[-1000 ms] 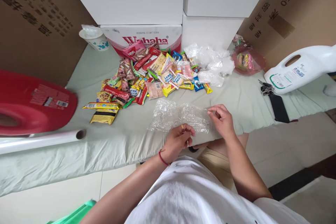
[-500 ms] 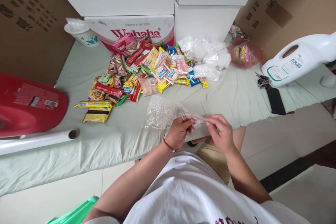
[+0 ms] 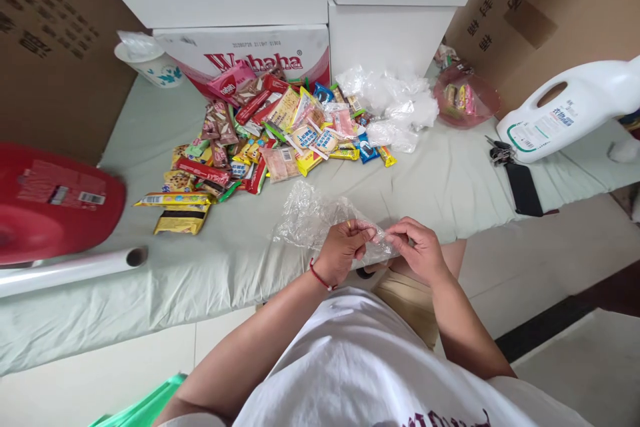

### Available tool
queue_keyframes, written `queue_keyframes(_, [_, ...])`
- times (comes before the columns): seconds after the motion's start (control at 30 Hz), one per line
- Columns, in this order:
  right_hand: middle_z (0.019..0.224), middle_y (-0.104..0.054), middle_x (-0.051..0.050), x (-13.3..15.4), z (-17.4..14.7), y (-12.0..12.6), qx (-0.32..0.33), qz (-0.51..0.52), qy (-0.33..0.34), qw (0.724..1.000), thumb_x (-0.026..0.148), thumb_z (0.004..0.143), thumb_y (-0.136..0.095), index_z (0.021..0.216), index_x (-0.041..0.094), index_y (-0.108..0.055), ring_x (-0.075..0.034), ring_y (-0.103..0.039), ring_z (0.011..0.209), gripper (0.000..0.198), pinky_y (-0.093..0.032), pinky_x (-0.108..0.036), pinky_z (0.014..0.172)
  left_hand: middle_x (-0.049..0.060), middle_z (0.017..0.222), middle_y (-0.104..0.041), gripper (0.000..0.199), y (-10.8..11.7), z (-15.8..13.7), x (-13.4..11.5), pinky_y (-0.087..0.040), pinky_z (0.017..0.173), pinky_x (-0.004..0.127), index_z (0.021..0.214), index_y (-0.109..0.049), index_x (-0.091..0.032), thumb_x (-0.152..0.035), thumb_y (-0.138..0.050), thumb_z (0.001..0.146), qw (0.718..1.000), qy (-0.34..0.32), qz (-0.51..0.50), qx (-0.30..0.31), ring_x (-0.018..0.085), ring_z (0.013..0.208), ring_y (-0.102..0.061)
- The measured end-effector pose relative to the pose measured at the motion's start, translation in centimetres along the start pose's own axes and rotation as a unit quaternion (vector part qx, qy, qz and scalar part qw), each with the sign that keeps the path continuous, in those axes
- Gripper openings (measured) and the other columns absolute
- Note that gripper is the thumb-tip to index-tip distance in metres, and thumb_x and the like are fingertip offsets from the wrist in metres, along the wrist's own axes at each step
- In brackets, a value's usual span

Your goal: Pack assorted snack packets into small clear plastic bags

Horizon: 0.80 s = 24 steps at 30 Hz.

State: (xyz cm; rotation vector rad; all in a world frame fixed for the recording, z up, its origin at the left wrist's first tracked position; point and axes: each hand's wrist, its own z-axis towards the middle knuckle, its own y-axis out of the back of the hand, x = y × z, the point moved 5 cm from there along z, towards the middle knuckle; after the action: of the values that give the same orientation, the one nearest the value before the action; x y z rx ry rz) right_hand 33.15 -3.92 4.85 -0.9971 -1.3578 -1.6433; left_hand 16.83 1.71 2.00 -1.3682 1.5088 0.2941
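Left hand [image 3: 343, 252]: your thumb and fingers were closed on the clear, crinkled plastic bag [image 3: 306, 215].
Right hand [image 3: 419, 250]: your fingertips pinched the bag's right end, just beside the left hand.
Bag's place: it lay rumpled at the near middle of the pale green, cloth-covered worktop [image 3: 430, 193].
Bag's progress: you had it gripped; no spread mouth showed yet, and you had no snack visible inside.
Mixed heap of bright, wrapped snacks [image 3: 285, 117]: it lay loose on the far side, all well outside the bag.
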Motion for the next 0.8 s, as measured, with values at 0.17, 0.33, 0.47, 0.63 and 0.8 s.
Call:
queue_keyframes(0.17, [0.074, -0.06, 0.0, -0.7, 0.3, -0.4, -0.002, 0.119, -0.106, 0.987, 0.049, 0.089, -0.074, 0.08, 0.023, -0.074, -0.015, -0.05, 0.067, 0.027, -0.044, -0.027, 0.06, -0.002, 0.064, -0.065, 0.043, 0.4, 0.1, 0.0, -0.024, 0.048, 0.022, 0.083, -0.063, -0.016, -0.045, -0.09, 0.065, 0.999, 0.002, -0.035, 0.006, 0.003, 0.045, -0.039])
queue_keyframes(0.33, [0.062, -0.054, 0.003, -1.9, 0.5, -1.5, -0.009, 0.218, -0.2, 0.955, 0.054, 0.079, -0.081, 0.078, 0.021, -0.072, -0.011, -0.041, 0.057, 0.034, -0.035, -0.024, 0.053, -0.002, 0.071, -0.067, 0.051, 0.9, 0.4, -0.7, -0.033, 0.053, 0.02, 0.094, -0.057, -0.019, -0.047, -0.09, 0.067, 0.996, -0.005, -0.089, 0.004, 0.005, 0.051, -0.048])
queue_keyframes(0.47, [0.066, -0.059, 0.002, -2.3, 0.7, -2.1, -0.046, 0.326, -0.269, 0.905, 0.05, 0.069, -0.089, 0.079, 0.02, -0.07, -0.007, -0.035, 0.052, 0.037, -0.031, -0.021, 0.05, 0.003, 0.098, -0.07, 0.049, 1.5, -0.5, -2.0, -0.046, 0.068, 0.025, 0.105, -0.054, -0.022, -0.044, -0.086, 0.075, 0.996, -0.085, -0.036, -0.003, 0.011, 0.074, -0.061])
queue_keyframes(0.63, [0.072, -0.061, 0.003, -2.0, 1.3, -2.0, -0.094, 0.382, -0.297, 0.87, 0.043, 0.066, -0.091, 0.082, 0.02, -0.068, -0.005, -0.034, 0.052, 0.036, -0.032, -0.018, 0.048, 0.012, 0.12, -0.063, 0.049, 1.4, -3.4, -3.3, -0.051, 0.091, 0.038, 0.111, -0.061, -0.022, -0.05, -0.085, 0.079, 0.9, -0.327, 0.287, 0.015, 0.025, 0.111, -0.061])
queue_keyframes(0.8, [0.072, -0.061, 0.002, -1.7, 1.5, -2.1, -0.098, 0.387, -0.294, 0.869, 0.042, 0.065, -0.092, 0.081, 0.02, -0.068, -0.005, -0.036, 0.053, 0.036, -0.032, -0.018, 0.046, 0.014, 0.119, -0.068, 0.037, 0.8, -4.1, -2.6, -0.046, 0.102, 0.047, 0.117, -0.068, -0.023, -0.046, -0.076, 0.088, 0.795, -0.402, 0.453, -0.005, 0.029, 0.115, -0.06])
